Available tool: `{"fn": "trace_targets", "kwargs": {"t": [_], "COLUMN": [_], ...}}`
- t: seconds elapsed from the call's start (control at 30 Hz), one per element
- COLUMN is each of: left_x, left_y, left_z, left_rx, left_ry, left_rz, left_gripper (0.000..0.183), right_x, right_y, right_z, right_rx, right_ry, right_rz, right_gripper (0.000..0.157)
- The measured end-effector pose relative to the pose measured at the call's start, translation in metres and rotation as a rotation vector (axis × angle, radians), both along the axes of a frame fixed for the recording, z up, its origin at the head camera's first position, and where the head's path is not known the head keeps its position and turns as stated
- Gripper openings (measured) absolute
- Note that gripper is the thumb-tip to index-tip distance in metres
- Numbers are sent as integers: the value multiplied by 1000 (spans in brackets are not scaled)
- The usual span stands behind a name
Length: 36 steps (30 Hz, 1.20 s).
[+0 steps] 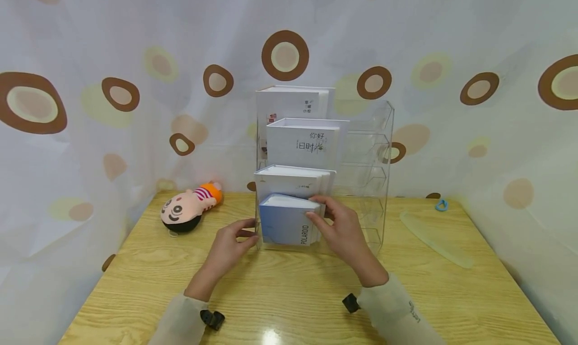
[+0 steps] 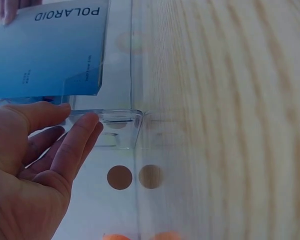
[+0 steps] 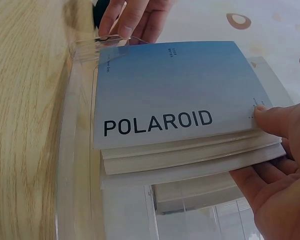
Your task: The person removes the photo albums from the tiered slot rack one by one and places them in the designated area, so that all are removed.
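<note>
A tiered clear rack (image 1: 387, 184) stands on the table, with white albums on its upper tiers. On the lowest tier is a blue photo album (image 1: 284, 224) lettered POLAROID, tilted back. My right hand (image 1: 340, 229) grips this album at its upper right corner. In the right wrist view, the thumb (image 3: 270, 120) lies on the cover and the other fingers (image 3: 255, 180) are behind it. My left hand (image 1: 228, 247) holds the rack's lower left side edge. In the left wrist view, its thumb and fingers (image 2: 72, 150) pinch around the clear corner, just beside the album.
A plush doll (image 1: 191, 207) lies at the back left of the wooden table (image 1: 289, 295). To the right are a pale translucent curved strip (image 1: 435, 242) and a small blue loop (image 1: 441, 205). A patterned curtain (image 1: 451, 44) hangs behind the table.
</note>
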<state>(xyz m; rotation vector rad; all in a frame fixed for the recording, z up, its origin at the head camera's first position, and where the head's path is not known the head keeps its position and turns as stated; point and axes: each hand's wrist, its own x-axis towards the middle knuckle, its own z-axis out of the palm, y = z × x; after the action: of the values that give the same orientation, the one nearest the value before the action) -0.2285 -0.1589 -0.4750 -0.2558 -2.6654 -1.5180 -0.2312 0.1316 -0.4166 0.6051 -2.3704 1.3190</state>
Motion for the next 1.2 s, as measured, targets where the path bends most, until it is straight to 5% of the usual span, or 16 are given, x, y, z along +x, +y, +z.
{"fn": "trace_targets", "kwargs": {"t": [1.2], "left_x": [-2], "left_y": [1], "left_z": [-1], "left_rx": [-6], "left_ry": [-10], "left_rz": [-6], "left_gripper": [46], "right_x": [9], "right_y": [10], "right_z": [8], "right_rx": [9], "right_ry": [96], "right_rz": [1], "right_gripper": [33]}}
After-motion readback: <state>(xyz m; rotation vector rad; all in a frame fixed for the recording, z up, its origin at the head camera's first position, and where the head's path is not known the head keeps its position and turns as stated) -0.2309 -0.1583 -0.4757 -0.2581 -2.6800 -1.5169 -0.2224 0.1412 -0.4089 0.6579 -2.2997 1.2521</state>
